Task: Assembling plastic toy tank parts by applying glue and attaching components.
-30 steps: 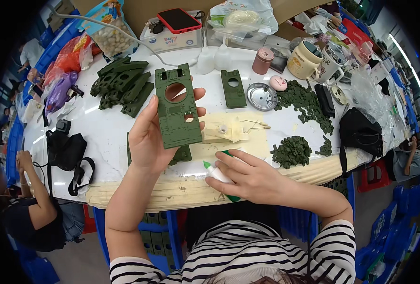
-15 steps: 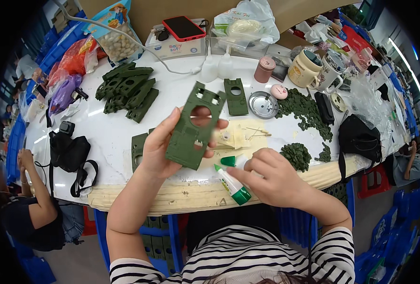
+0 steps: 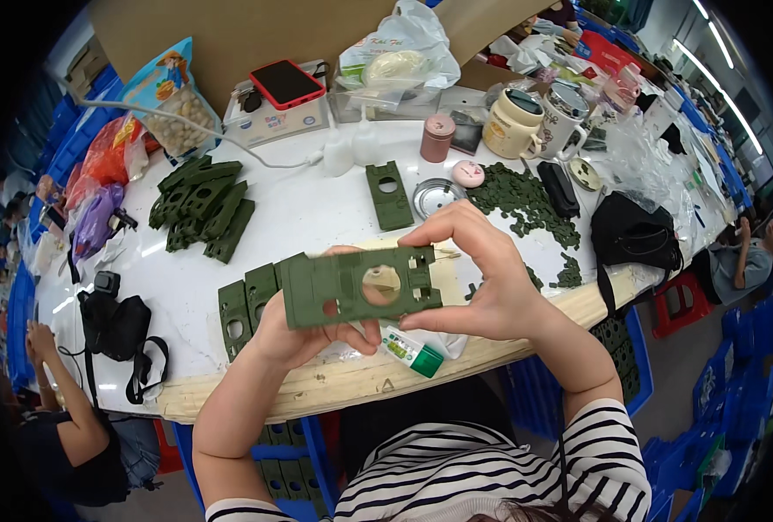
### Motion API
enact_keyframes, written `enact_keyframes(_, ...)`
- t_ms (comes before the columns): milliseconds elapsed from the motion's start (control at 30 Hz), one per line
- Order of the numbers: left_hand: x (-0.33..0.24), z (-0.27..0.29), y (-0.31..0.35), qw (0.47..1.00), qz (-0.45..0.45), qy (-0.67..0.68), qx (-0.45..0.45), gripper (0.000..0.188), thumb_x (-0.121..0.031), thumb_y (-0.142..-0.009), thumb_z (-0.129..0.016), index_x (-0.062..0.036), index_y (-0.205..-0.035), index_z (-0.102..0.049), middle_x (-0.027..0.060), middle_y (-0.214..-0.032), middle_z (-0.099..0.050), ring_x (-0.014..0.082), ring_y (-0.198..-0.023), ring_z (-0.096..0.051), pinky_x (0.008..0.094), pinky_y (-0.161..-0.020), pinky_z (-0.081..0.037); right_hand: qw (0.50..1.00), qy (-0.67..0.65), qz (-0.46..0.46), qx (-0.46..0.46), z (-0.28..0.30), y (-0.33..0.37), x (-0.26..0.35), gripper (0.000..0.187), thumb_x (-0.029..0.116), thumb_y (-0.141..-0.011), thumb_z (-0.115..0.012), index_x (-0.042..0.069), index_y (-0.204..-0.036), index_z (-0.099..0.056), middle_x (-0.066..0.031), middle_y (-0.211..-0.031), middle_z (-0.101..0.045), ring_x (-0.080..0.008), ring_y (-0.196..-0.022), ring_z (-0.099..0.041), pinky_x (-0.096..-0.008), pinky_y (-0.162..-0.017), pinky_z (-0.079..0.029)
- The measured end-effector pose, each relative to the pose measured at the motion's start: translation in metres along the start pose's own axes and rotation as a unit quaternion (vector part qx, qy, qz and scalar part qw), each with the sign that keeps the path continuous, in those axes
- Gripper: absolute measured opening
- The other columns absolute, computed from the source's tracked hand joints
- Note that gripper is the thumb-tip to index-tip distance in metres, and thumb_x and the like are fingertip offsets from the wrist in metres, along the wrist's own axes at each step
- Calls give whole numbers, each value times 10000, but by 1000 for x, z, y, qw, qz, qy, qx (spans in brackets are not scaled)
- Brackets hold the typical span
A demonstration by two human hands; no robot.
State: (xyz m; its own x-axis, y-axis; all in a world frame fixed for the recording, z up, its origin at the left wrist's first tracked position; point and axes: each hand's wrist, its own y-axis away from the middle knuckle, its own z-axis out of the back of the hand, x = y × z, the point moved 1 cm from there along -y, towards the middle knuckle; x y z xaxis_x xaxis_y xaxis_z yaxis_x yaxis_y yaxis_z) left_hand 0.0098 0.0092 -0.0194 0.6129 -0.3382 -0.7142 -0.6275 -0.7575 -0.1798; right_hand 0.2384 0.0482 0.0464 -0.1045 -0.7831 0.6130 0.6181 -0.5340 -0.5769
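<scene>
Head view: both hands on a green plate

We see the white table (image 3: 299, 217) spread wide. Above its near edge, our left hand (image 3: 295, 335) and right hand (image 3: 482, 283) each clamp one end of the green plastic plate (image 3: 356, 287). A glue tube (image 3: 411, 351) lies beneath.
</scene>
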Motion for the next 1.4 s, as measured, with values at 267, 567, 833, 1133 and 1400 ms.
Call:
enact_keyframes(267,12,-34,-3,976,-141,-115,-123,784,-195,-859,-703,-109,-1474,-225,150,-1474,-337,319,-1355,-360,507,-1062,-389,998,36,2,-55,-17,14,9,590,341,-648,-863,1,-1014,-549,-105,-932,-563,-253,-853,-542,-346,-751,-448)
enact_keyframes(567,1,-40,1,990,-54,-73,-107,715,-392,-964,-482,-31,-1488,-156,255,-1424,-361,369,-1305,-419,479,-1053,-394,880,375,-293,-9,80,49,-87,136,186,-818,-686,52,-824,-666,-94,-808,-667,-271,-724,-643,-376,-677,-506)
enact_keyframes(833,9,-45,-4,994,-18,-38,-98,644,-341,-981,-442,-23,-1470,-169,345,-1376,-375,412,-1207,-505,494,-941,-500,844,295,-446,41,100,64,-131,171,194,-774,-731,31,-808,-691,-94,-743,-685,-230,-685,-655,-339,-672,-516)
enact_keyframes(1133,7,-44,-5,995,-18,-35,-94,591,-328,-987,-436,-27,-1441,-208,349,-1379,-372,427,-1221,-491,517,-976,-462,925,140,-347,-70,94,41,-107,87,44,-802,-682,-21,-840,-638,-36,-709,-634,-74,-615,-554,-232,-599,-472)
enact_keyframes(1400,1,-42,-5,991,-20,-50,-121,594,-308,-994,-427,-43,-1462,-172,321,-1399,-365,418,-1253,-462,531,-1019,-415,974,-123,-189,12,43,-22,-21,215,-58,-847,-628,-34,-1056,-675,-73,-900,-678,-113,-829,-665,-225,-720,-537)
